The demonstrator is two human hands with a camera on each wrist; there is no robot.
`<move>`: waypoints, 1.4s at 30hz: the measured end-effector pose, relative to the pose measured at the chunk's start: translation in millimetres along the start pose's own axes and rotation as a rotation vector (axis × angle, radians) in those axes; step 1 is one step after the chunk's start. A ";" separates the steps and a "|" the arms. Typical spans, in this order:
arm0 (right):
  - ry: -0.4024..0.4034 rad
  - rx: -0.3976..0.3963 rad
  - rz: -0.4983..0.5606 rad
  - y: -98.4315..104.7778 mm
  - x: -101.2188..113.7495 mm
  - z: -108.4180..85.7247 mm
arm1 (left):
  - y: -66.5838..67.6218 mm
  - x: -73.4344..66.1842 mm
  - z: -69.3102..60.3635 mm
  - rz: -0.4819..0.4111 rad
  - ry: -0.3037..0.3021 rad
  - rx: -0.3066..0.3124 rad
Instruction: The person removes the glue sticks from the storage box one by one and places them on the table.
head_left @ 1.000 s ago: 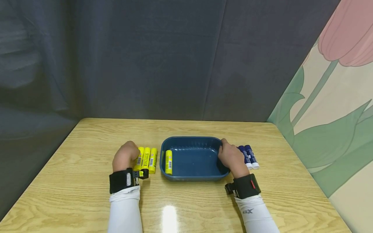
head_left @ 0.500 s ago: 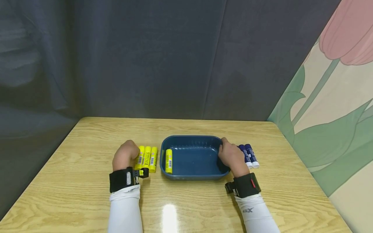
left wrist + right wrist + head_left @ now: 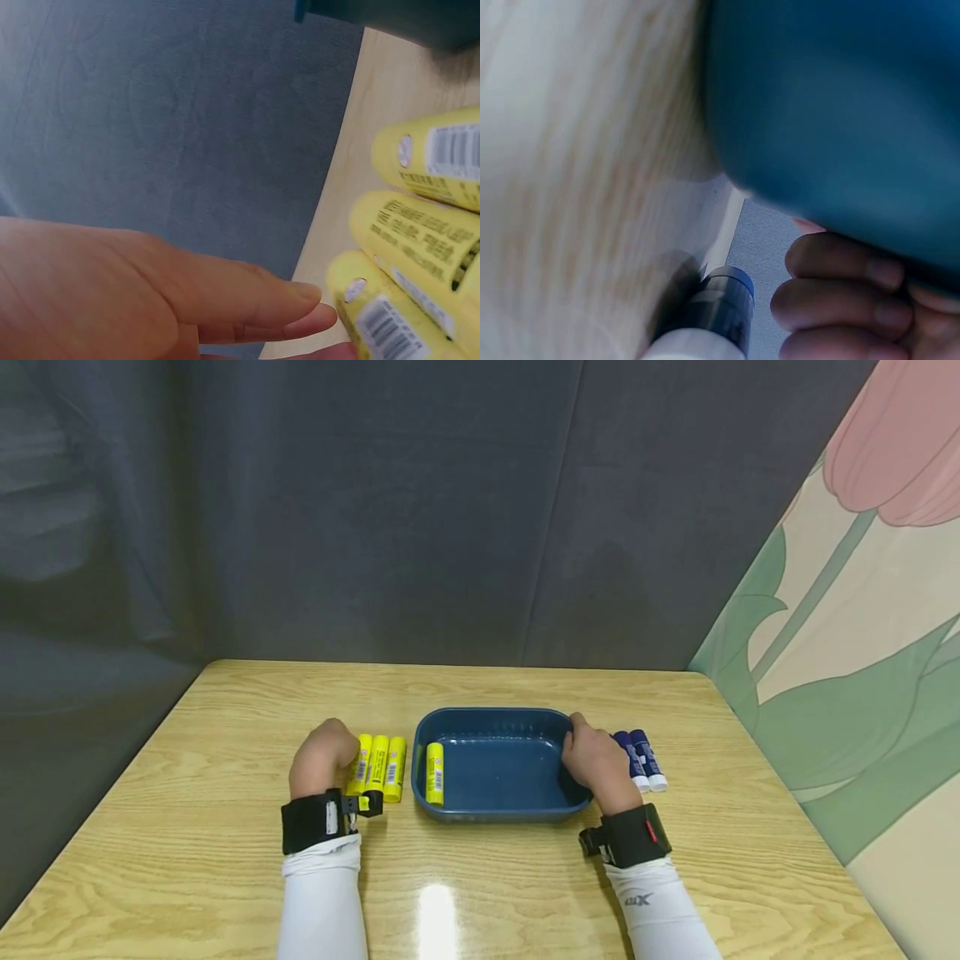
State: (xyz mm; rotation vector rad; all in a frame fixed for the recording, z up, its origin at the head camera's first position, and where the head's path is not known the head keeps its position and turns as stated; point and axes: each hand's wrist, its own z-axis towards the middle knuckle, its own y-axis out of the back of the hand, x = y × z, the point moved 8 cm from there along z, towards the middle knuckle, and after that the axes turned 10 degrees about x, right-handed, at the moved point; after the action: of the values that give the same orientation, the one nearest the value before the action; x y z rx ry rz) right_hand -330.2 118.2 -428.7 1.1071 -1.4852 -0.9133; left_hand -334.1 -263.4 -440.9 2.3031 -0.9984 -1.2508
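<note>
My left hand (image 3: 324,760) lies beside a row of yellow glue sticks (image 3: 378,767) on the table. In the left wrist view its fingers are fairly straight, with the tips at the nearest glue stick (image 3: 382,311); whether they touch it I cannot tell. My right hand (image 3: 596,764) grips the right end of a dark blue rectangular tray (image 3: 498,817), thumb over the rim. The right wrist view has its curled fingers (image 3: 840,300) against the tray's outer wall (image 3: 832,112). One yellow glue stick (image 3: 435,774) lies inside the tray, along its left wall.
Blue glue sticks with white ends (image 3: 648,761) lie to the right of the tray, partly hidden by my right hand. A wooden table (image 3: 510,893) bears everything. Grey cloth (image 3: 390,527) hangs behind it, and a flower-patterned wall (image 3: 862,710) is at the right.
Both hands, the tray and the glue sticks keep their places. Only a very slight shift of the head view shows.
</note>
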 end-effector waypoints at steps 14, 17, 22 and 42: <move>-0.011 -0.008 0.004 0.4 1.4 0.1 | 3.7 -38.3 -24.6 0.138 -0.143 -0.098; -0.008 -0.007 0.006 -0.3 1.1 0.6 | 0.6 -53.8 -30.7 0.190 -0.174 -0.113; -0.007 -0.009 0.004 -1.4 0.3 1.0 | -11.8 -79.6 -41.3 0.261 -0.202 -0.132; -0.015 -0.015 0.009 -3.9 0.9 1.6 | -84.9 -128.8 -40.9 0.441 -0.203 -0.048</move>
State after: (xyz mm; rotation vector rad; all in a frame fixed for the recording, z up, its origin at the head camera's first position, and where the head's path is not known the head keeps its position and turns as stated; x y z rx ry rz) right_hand -331.0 116.2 -432.4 1.0832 -1.4923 -0.9272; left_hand -311.7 -113.5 -390.8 1.8063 -1.4309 -1.3114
